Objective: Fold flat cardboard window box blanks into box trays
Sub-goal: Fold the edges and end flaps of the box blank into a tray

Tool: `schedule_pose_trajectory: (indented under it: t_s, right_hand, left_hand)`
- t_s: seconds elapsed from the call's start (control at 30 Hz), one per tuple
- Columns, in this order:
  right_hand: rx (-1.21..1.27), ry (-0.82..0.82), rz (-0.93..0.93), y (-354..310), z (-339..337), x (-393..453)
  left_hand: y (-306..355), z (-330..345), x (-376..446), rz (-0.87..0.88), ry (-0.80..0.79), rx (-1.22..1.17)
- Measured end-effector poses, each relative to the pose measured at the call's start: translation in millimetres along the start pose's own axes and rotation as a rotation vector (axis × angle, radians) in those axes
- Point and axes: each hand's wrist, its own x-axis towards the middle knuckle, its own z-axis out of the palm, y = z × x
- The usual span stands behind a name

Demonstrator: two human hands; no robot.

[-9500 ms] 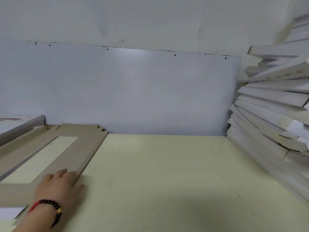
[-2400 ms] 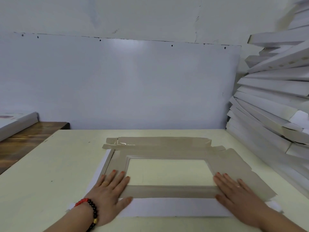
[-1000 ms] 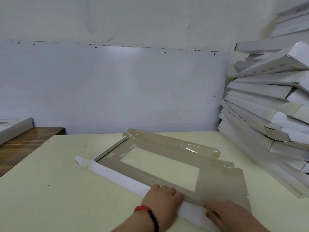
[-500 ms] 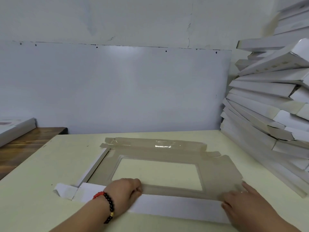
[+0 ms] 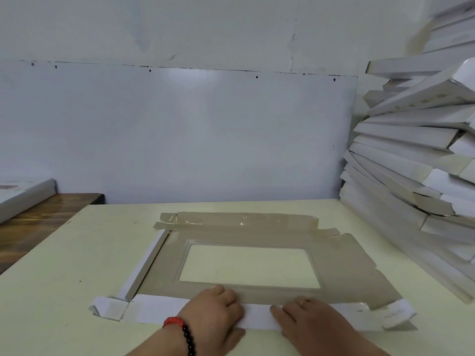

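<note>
A flat cardboard window box blank lies brown side up on the cream table, its clear window in the middle. The near long flap is folded over onto the blank and shows its white side. My left hand, with a red and black bead bracelet, presses down on this flap near its middle with bent fingers. My right hand rests flat on the flap just to the right. The left side flap stands partly raised. The far flap is folded over.
A tall leaning stack of folded white box trays fills the right side, reaching the table's right edge. A white wall panel stands behind the table. At the left are a wooden surface and a white board.
Both hands have slid along the near white flap toward its middle and are now close together. The blank lies in about the same place, and its right corner tab now shows white.
</note>
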Motion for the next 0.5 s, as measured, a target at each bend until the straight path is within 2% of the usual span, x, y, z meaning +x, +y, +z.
schedule_pose_trajectory:
  t_s: [0.07,0.17,0.23,0.3,0.4,0.47,0.5]
  right_hand:
    - [-0.018,0.019,-0.007,-9.4,0.9,12.1]
    - [-0.018,0.035,0.031,-20.7,8.0,29.7]
    - [0.021,-0.011,0.109,-20.4,10.9,37.7]
    - [0.069,-0.077,0.173,-15.6,12.4,38.0]
    - [0.068,-0.124,0.274,-12.0,10.4,39.1]
    - [0.077,-0.164,0.37,-17.3,9.0,51.0]
    - [0.094,-0.188,0.361,-20.9,13.2,59.7]
  left_hand:
    - [7.9,-7.9,11.5,0.032,0.013,0.104]
    - [7.7,-6.7,27.3,-0.114,-0.11,-0.008]
    - [-2.8,-1.5,27.7,-0.263,-0.164,-0.136]
    - [-16.7,4.8,20.7,-0.34,-0.13,-0.182]
    - [-31.8,17.5,12.0,-0.41,-0.123,-0.101]
    - [-31.9,27.3,17.2,-0.446,-0.178,-0.069]
    - [-28.1,30.7,22.6,-0.449,-0.215,-0.077]
